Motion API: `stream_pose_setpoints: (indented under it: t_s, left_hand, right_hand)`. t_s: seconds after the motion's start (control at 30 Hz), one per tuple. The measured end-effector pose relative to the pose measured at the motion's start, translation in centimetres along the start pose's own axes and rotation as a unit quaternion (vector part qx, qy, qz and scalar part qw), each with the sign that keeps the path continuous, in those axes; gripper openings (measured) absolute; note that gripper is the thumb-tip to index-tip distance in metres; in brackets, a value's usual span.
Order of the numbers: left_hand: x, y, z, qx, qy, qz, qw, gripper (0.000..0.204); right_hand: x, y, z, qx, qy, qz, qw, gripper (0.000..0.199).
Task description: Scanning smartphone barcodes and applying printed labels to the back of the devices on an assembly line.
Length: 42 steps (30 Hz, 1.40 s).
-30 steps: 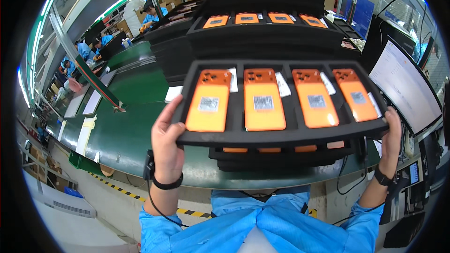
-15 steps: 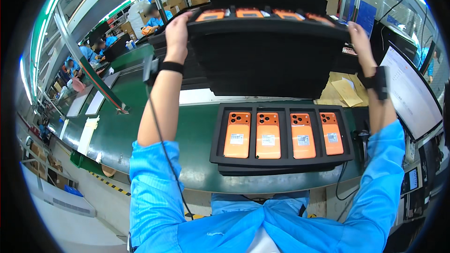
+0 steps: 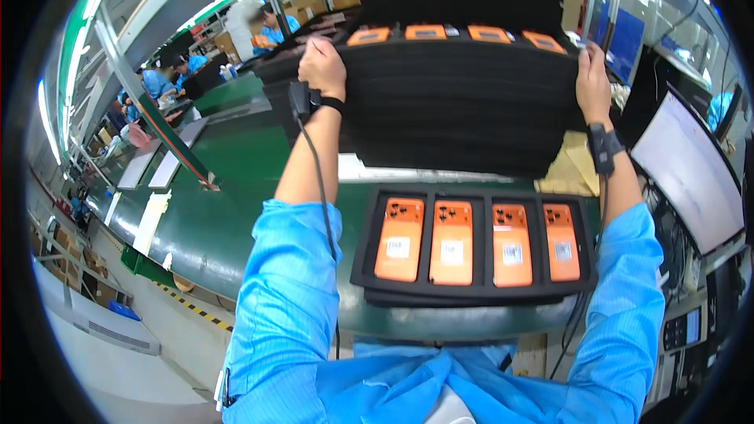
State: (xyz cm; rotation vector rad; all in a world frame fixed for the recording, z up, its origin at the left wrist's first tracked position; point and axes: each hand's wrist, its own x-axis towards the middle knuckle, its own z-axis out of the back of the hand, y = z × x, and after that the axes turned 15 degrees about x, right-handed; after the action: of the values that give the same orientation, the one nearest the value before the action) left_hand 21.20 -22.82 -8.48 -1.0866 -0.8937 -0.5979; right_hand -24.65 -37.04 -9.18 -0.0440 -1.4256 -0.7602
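Note:
At the far side of the bench, both my hands are at the ends of a black foam tray (image 3: 455, 46) carrying several orange phones (image 3: 488, 34). It rests on top of a tall stack of black foam trays (image 3: 448, 110). My left hand (image 3: 322, 69) is closed at the tray's left end, its fingertips partly hidden. My right hand (image 3: 594, 82) grips the right end, fingers against the edge. Closer to me lies another black foam tray (image 3: 471, 293), with several orange phones (image 3: 452, 259) set back-up in separate slots, each bearing a white label.
Beneath everything runs the green bench (image 3: 259, 243). A monitor (image 3: 691, 165) stands at the right, near brown paper sheets (image 3: 567, 169). A slanted metal post (image 3: 169, 137) rises at the left. Black cables hang from both wrists. A co-worker (image 3: 275, 27) sits farther back.
The held tray has come down level onto the stack. Both hands are still at its ends, and the whole view has shifted slightly.

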Motion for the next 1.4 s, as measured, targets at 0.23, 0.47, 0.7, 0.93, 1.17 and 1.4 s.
stream_pose_setpoints:
  t_s: [0.23, 0.47, 0.7, 0.93, 1.17, 1.4]
  left_hand:
    - [-12.3, 4.2, 8.2, -0.109, 0.117, -0.070, 0.985, 0.026]
    - [-21.7, -3.3, 10.9, -0.156, 0.579, -0.298, 0.743, 0.037]
    - [-25.4, -6.0, 10.6, 0.001, 0.598, -0.300, 0.743, 0.051]
    - [-25.0, -4.8, 9.0, 0.031, 0.603, -0.305, 0.736, 0.064]
    - [-25.4, -4.1, 9.0, 0.015, 0.592, -0.305, 0.746, 0.063]
    - [-25.6, -3.6, 8.6, -0.006, 0.575, -0.314, 0.756, 0.059]
  right_hand:
    - [-17.8, -1.9, 17.0, -0.017, 0.113, -0.174, 0.978, 0.043]
    - [-30.9, -1.2, 26.4, -0.170, 0.116, -0.200, 0.958, 0.050]
    - [-27.4, 0.4, 29.0, 0.152, 0.123, -0.632, 0.749, 0.021]
    - [-23.6, 11.7, 28.0, 0.488, 0.144, -0.662, 0.550, 0.051]
    - [-22.7, 14.6, 24.6, 0.407, 0.159, -0.668, 0.603, 0.040]
    - [-22.1, 14.9, 24.3, 0.356, 0.183, -0.687, 0.606, 0.039]
